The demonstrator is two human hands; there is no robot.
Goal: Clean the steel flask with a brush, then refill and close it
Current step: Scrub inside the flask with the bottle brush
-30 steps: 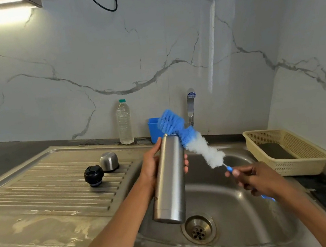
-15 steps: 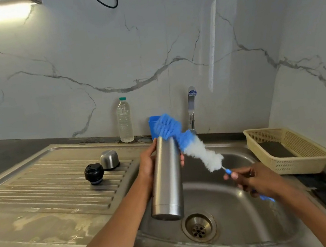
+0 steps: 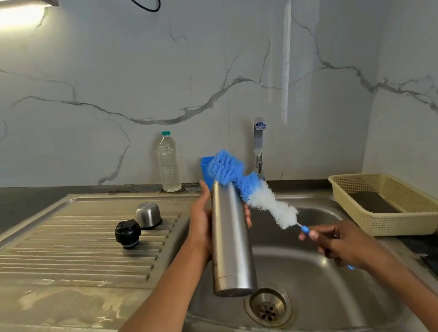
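Our left hand (image 3: 204,223) wraps the steel flask (image 3: 230,241) above the sink (image 3: 324,277). Flask long axis near vertical, mouth up and tipped slightly away, base just above the drain (image 3: 268,305). Our right hand (image 3: 339,243) grips the brush (image 3: 254,189) handle; brush slants up-left, blue bristle end at the flask mouth. Black stopper (image 3: 128,233) and steel cap (image 3: 148,215) rest on the drainboard (image 3: 55,243).

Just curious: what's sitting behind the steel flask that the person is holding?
Behind the steel flask a blue cup stands by the wall, mostly covered by the flask's top and the brush, whose blue bristles meet the mouth. The left hand's fingers wrap behind.
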